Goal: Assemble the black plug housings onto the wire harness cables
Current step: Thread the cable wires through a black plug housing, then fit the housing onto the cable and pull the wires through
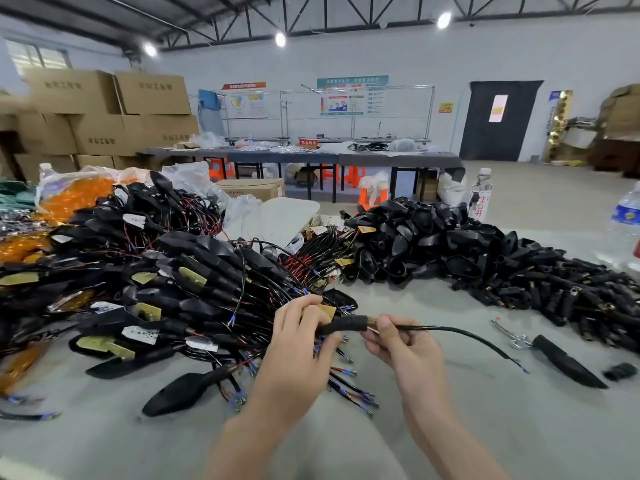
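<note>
My left hand (300, 336) grips a black plug housing (346, 323) near the middle of the table, its brass end pointing right. Just right of that brass end, my right hand (398, 341) pinches a black cable (460, 332), which trails off right and ends in thin wires with blue tips. A big heap of assembled harnesses (166, 289) with black housings and red and black wires fills the left. A pile of loose black housings (450, 251) lies at the right rear.
Pliers (512, 336) with a black handle (568, 363) lie on the grey table to the right, beside a small black part (621, 371). A water bottle (625, 223) stands at the far right. Orange parts in plastic bags (72, 199) sit at the left rear.
</note>
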### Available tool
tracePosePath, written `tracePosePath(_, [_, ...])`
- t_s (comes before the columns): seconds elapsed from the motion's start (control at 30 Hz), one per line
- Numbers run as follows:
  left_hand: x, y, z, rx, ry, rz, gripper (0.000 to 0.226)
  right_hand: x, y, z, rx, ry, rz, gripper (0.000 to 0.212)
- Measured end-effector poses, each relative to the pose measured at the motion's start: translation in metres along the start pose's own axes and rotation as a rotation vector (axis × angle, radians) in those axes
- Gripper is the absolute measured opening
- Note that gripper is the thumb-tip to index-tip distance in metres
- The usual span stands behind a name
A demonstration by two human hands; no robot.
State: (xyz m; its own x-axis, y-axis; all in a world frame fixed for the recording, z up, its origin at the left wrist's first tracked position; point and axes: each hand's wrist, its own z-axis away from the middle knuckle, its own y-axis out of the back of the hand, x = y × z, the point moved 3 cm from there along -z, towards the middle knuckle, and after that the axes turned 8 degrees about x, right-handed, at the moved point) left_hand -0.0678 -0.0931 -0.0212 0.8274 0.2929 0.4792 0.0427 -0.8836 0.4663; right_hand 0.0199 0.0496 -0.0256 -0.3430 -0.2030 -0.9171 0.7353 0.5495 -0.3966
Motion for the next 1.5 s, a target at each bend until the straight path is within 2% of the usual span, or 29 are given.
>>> tracePosePath(0.1, [0.000,0.006,0.000,-0.022,0.019,-0.006,0.016,0.002,-0.005,0.004,-0.007,-0.002,0.011,0.009])
tracePosePath(0.17, [-0.001,0.010,-0.003,-0.015,0.055,-0.062,0.030,0.005,-0.011,0.007,-0.022,0.001,0.033,0.008])
tracePosePath(0.23, [0.000,0.015,-0.009,-0.007,0.054,-0.281,0.045,0.006,-0.017,0.010,-0.029,0.008,0.047,0.007])
tracePosePath(0.3, [0.004,0.019,-0.017,-0.038,-0.043,-0.540,0.050,0.005,-0.023,0.010,-0.017,0.018,0.058,0.007])
tracePosePath(0.37, [0.009,0.018,-0.023,-0.055,-0.149,-0.597,0.047,0.004,-0.027,0.008,-0.003,0.030,0.069,0.008])
tracePosePath(0.43, [0.012,0.015,-0.024,-0.080,-0.230,-0.559,0.043,0.004,-0.031,0.008,-0.002,0.043,0.089,0.008])
tracePosePath(0.6, [0.013,0.013,-0.026,-0.171,-0.332,-0.555,0.039,0.005,-0.039,0.008,-0.026,0.026,0.111,0.007])
tracePosePath(0.77, [0.005,0.030,-0.058,-0.162,-0.511,-0.672,0.032,0.003,-0.058,0.000,-0.033,0.032,0.113,0.008])
tracePosePath(0.87, [0.004,0.041,-0.092,-0.241,-0.583,-0.756,0.037,-0.011,-0.084,-0.011,-0.097,0.041,0.093,0.012])
tracePosePath(0.97, [-0.012,0.056,-0.138,-0.288,-0.507,-0.823,0.039,-0.026,-0.109,-0.023,-0.233,-0.024,0.120,0.005])
tracePosePath(1.07, [-0.046,0.079,-0.177,-0.271,-0.435,-0.972,0.036,-0.030,-0.113,-0.028,-0.399,-0.150,0.176,0.020])
tracePosePath(1.13, [-0.077,0.095,-0.189,-0.336,-0.285,-1.067,0.040,-0.029,-0.104,-0.030,-0.453,-0.173,0.216,0.019])
tracePosePath(1.2, [-0.105,0.103,-0.187,-0.402,-0.123,-1.129,0.045,-0.027,-0.088,-0.037,-0.423,-0.169,0.242,0.020])
tracePosePath(1.27, [-0.122,0.099,-0.175,-0.407,-0.048,-1.094,0.047,-0.025,-0.071,-0.047,-0.364,-0.174,0.252,0.021])
tracePosePath(1.5, [-0.115,0.043,-0.149,-0.332,-0.153,-0.857,0.040,-0.014,-0.030,-0.086,-0.199,-0.216,0.244,0.025])
